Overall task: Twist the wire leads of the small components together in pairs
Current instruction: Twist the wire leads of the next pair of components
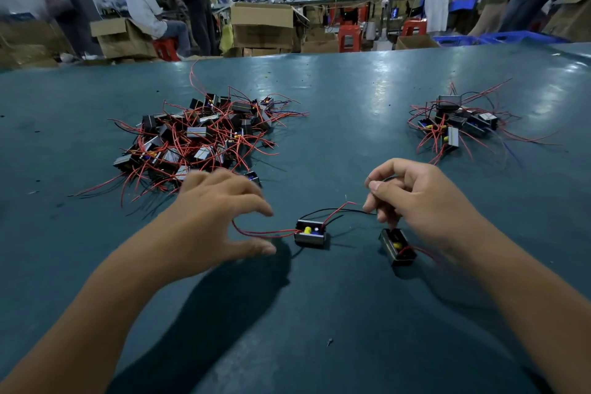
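While the larger heap of components on the far left of the green table looks like stock waiting to be paired, the smaller heap on the far right is probably the finished pile, so by that reading most of the job remains. Between the hands lie the two parts now in work: one small component sits flat near the middle of the table, its red and black leads trailing to either side, and a second component hangs or tilts just below the right hand. That hand has its fingers curled, thumb and forefinger pinching a thin black lead that runs back to the middle component; whether any twist has been made I cannot tell, as the bare ends are too fine to read. The left hand hovers spread above the table, fingers apart and holding nothing, thumb and forefinger bracketing the red leads that loop out of the middle component, seemingly about to gather them. People work at benches in the background.
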`<state>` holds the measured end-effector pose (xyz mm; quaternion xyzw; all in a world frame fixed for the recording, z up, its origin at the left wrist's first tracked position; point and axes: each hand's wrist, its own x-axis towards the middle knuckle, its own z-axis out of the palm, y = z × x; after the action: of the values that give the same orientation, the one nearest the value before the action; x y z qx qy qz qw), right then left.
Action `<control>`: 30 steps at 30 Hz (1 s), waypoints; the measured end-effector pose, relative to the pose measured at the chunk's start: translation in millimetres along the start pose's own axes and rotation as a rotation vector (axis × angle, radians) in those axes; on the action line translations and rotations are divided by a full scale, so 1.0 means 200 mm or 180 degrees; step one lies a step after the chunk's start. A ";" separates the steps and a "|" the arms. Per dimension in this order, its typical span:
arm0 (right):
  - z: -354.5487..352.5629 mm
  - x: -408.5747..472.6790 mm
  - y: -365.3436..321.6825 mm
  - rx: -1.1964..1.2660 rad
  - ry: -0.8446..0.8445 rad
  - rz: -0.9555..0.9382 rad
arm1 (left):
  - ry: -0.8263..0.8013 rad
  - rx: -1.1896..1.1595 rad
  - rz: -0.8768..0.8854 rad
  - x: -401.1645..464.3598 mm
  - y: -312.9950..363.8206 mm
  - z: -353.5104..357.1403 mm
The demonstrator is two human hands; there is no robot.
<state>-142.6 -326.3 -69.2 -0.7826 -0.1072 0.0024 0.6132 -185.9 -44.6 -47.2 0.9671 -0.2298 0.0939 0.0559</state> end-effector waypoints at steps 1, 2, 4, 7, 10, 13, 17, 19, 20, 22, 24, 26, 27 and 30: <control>0.00 0.00 0.00 0.0034 -0.0012 0.0009 | 0.0451 -0.0030 0.0140 0.00 0.05 -0.02; 0.01 0.00 0.00 0.0037 -0.0037 0.0014 | 0.0894 -0.0297 0.0286 0.02 0.11 -0.03; 0.01 0.00 0.01 0.0008 -0.0108 0.0021 | 0.1080 -0.1103 0.0446 0.09 0.24 -0.02; 0.01 0.00 0.01 -0.0007 -0.0175 0.0005 | 0.0435 -0.1244 -0.0008 0.22 0.35 0.09; 0.02 0.00 0.02 0.0022 -0.0193 0.0003 | 0.0230 -0.1205 -0.0396 0.26 0.32 0.24; 0.04 0.00 0.04 -0.0006 -0.0163 0.0035 | 0.0430 -0.1338 -0.0393 0.26 0.30 0.31; 0.07 0.00 0.06 -0.0096 -0.0053 0.0046 | 0.0657 -0.2015 -0.0450 0.22 0.28 0.32; 0.09 -0.01 0.07 -0.0244 -0.0031 0.0009 | 0.0646 -0.2347 -0.0519 0.22 0.26 0.32; 0.10 -0.01 0.08 -0.0301 -0.0023 -0.0021 | 0.0649 -0.2545 -0.0593 0.22 0.26 0.33; 0.11 -0.01 0.08 -0.0365 -0.0013 -0.0074 | 0.0680 -0.2903 -0.0721 0.22 0.26 0.34; 0.12 -0.01 0.08 -0.0418 -0.0026 -0.0122 | 0.0695 -0.3130 -0.0778 0.22 0.27 0.36; 0.12 -0.01 0.09 -0.0446 -0.0036 -0.0167 | 0.0714 -0.3326 -0.0832 0.23 0.27 0.38; 0.13 -0.01 0.09 -0.0443 -0.0029 -0.0187 | 0.0741 -0.3419 -0.0868 0.23 0.28 0.39; 0.14 -0.01 0.09 -0.0466 0.0002 -0.0247 | 0.0833 -0.3572 -0.0956 0.23 0.29 0.40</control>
<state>-145.9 -305.1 -94.4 -0.8206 -0.1373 -0.0294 0.5540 -158.4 -128.0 -112.7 0.7921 -0.0962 0.0675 0.5990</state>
